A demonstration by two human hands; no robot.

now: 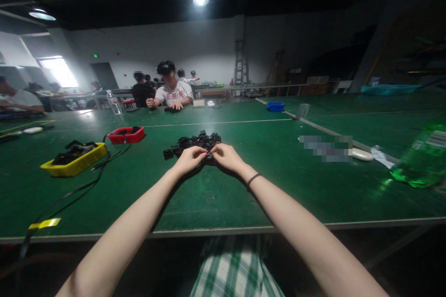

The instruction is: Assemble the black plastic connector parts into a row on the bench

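Observation:
Both arms reach forward over the green table (195, 199). My left hand (191, 158) and my right hand (226, 156) meet at the fingertips, each pinching a small black plastic part (209, 158) between them. The part's exact kind is too small to tell. Just beyond the fingers lies a loose pile of similar black parts (195, 141), some of it hidden behind the hands. A single black piece (167, 154) rests at the pile's left edge.
To the left stand a yellow bin (75, 162) and a red bin (126, 136) with black parts, beside black cables (101, 169). A green bottle (423, 153) is at the right, a blue tray (275, 106) farther back. A co-worker (174, 90) sits across the table.

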